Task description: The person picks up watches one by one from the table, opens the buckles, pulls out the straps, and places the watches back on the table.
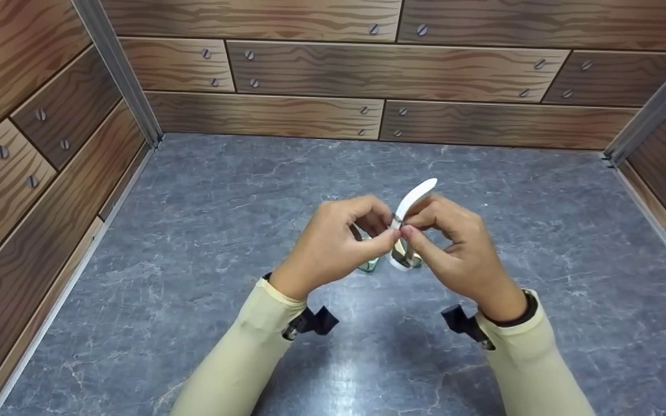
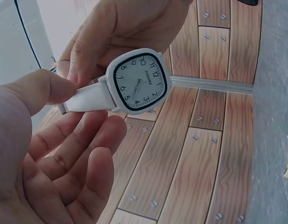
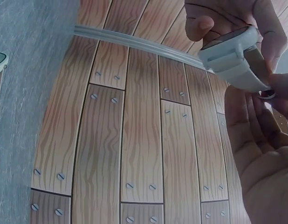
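Observation:
Both hands hold a white wristwatch in the air over the grey tabletop. Its rounded-square dial with black numerals faces the left wrist camera. My left hand pinches the white strap between thumb and fingers, with its other fingers loosely bent below. From the other side, my right hand pinches the strap at the buckle area, fingertips meeting those of the left. In the right wrist view the strap forms a loop, and the fingers partly hide the buckle. The loop hangs below the fingertips in the head view.
Behind the hands on the tabletop lies a green-edged item, mostly covered by the left hand. A watch-like thing with a pale green rim shows at the right wrist view's left edge. Wood-patterned walls enclose the surface.

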### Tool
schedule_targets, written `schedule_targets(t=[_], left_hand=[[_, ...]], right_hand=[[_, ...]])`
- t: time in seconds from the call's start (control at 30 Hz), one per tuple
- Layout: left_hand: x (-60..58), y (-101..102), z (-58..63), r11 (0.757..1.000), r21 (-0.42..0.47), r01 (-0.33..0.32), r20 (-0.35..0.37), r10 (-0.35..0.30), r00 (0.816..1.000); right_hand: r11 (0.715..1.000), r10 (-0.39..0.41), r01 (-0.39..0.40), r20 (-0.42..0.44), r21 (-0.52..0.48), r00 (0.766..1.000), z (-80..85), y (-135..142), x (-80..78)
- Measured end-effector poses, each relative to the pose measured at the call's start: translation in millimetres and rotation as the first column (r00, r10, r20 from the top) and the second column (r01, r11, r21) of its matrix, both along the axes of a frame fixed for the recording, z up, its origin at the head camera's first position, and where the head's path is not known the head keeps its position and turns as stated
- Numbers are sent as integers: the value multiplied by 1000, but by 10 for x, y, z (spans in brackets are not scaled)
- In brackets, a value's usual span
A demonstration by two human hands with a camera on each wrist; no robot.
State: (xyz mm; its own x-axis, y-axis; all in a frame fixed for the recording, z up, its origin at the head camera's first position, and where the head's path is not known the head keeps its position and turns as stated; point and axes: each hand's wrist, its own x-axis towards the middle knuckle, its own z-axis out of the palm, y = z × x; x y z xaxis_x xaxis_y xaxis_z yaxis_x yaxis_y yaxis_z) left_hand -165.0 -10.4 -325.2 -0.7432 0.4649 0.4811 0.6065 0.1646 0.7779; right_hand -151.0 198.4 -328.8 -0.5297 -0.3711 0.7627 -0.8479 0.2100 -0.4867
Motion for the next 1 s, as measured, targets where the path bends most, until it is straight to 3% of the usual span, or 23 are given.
schedule_targets(t=[0.2, 0.47, 1.0], left_hand=[[-3, 2, -3, 1000, -26, -8, -28, 7, 1000], [-10, 3, -16, 999, -39, -8, -57, 5, 998], [-31, -16, -11, 999, -50, -3, -53, 0, 999]], right_hand=[[999, -42, 42, 51, 9, 998, 15, 15, 23], [993, -119, 119, 11, -23, 993, 27, 0, 28], [987, -121, 125, 43, -104, 992, 40, -7, 19]])
